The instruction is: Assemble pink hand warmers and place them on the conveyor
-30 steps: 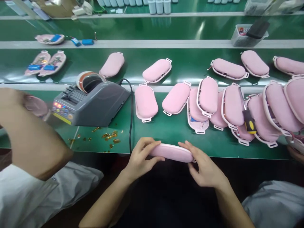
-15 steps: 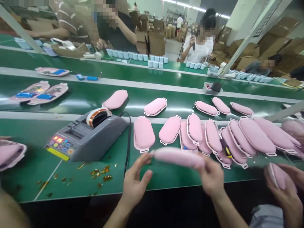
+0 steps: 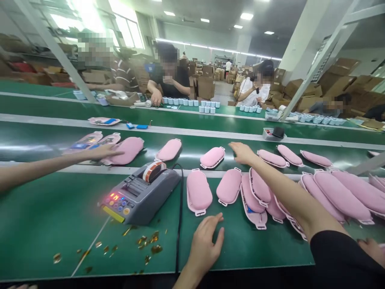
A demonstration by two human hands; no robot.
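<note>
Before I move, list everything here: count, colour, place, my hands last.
bench: one, green, near
lane: one, green, beyond bench
pink cases: many, pink, on bench and lane
tape dispenser: one, grey, on bench, left
tape roll: one, orange-white, on dispenser
cable: one, black, right of dispenser
gold scraps: several, gold, before dispenser
open shells: three, pink, beyond dispenser, left
loose packs: two, blue, beyond lane
tub: one, clear, beyond lane
cups: many, pale blue, far side
boxes: many, brown, background
lights: several, white, ceiling
co-workers: several, mixed clothing, far side
neighbour's hand: one, bare, at leftmost pink case
left hand: one, bare, empty, above bench
right hand: one, bare, empty, above lane, black sleeve
</note>
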